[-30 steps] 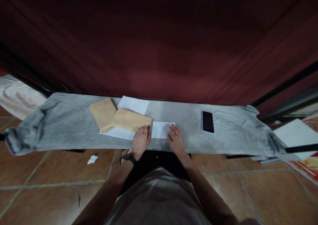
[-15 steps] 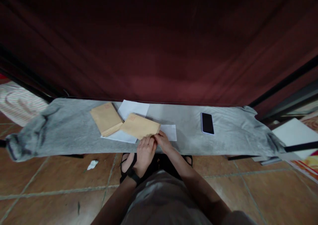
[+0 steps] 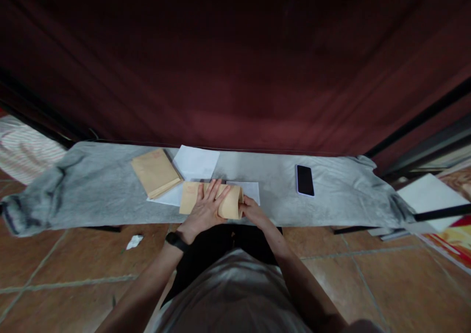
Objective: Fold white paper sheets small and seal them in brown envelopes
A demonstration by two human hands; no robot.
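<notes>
The splayed left hand (image 3: 206, 210) presses a rectangular tan paper envelope (image 3: 190, 198) onto the grey-cloth-covered bench (image 3: 277, 181); the right hand (image 3: 255, 212) (can't tell its grip) meets the bowed three-o'clock end. Stacked tan envelopes (image 3: 154, 171) lie at ten o'clock.

No text can be read: the faint reddish print (image 3: 191, 189) on the curled envelope (image 3: 230, 206) and stacked envelopes (image 3: 155, 172) is too small.
</notes>
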